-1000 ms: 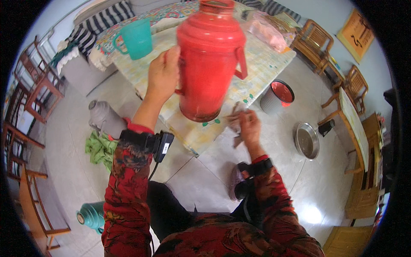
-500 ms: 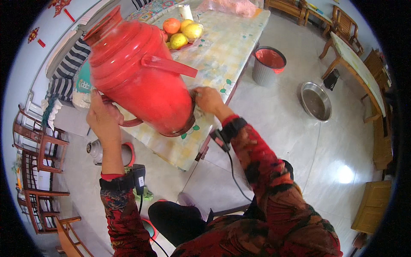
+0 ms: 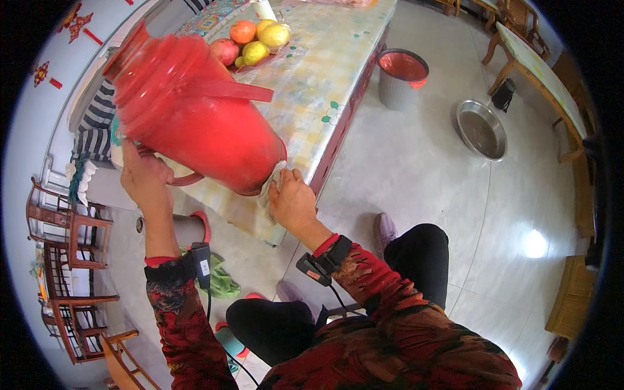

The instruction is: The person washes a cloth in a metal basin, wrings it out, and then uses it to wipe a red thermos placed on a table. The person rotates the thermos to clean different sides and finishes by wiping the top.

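Note:
A big red thermos flask (image 3: 208,127) is held tilted above the table, its neck toward the upper left and its base toward my right hand. My left hand (image 3: 144,177) is closed round its lower-left handle; the flask partly hides those fingers. With closed fingers my right hand (image 3: 292,203) presses a pale, dirty-looking cloth (image 3: 272,183) against the rim of the flask's base. A second, strap-like red handle (image 3: 227,90) stands out from the upper side of the flask.
Fruit (image 3: 253,47) lies on the cloth-covered table (image 3: 312,97). On the floor to the right are a grey bin (image 3: 395,91) with a red liner and a metal basin (image 3: 482,133) of murky water. A grey, red-rimmed container (image 3: 188,229) and green bag (image 3: 220,276) lie left; wooden chairs (image 3: 71,260) stand beyond.
My right hand has moved with the cloth along the base rim, down and toward me. The flask tips further over to the left. My right knee and shoe have come into view.

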`<act>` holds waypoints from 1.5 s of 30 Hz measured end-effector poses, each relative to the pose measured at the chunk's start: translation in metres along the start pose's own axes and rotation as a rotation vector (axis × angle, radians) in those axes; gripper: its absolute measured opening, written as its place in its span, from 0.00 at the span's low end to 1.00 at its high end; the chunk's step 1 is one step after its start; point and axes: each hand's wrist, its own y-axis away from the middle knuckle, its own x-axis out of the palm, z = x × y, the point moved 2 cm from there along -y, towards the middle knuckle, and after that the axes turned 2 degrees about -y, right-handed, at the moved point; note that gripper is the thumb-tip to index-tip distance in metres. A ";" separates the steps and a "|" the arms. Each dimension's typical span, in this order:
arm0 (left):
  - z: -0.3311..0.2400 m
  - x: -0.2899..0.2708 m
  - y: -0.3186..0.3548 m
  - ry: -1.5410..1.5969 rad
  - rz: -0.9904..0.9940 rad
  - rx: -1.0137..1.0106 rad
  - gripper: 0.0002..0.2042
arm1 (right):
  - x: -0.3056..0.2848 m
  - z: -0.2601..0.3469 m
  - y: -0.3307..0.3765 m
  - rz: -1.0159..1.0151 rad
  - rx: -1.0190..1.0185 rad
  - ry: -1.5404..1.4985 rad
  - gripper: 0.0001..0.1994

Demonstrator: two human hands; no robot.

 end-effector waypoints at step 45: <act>0.000 0.003 -0.001 0.007 0.080 -0.050 0.21 | -0.017 -0.043 -0.144 0.432 -0.337 0.070 0.15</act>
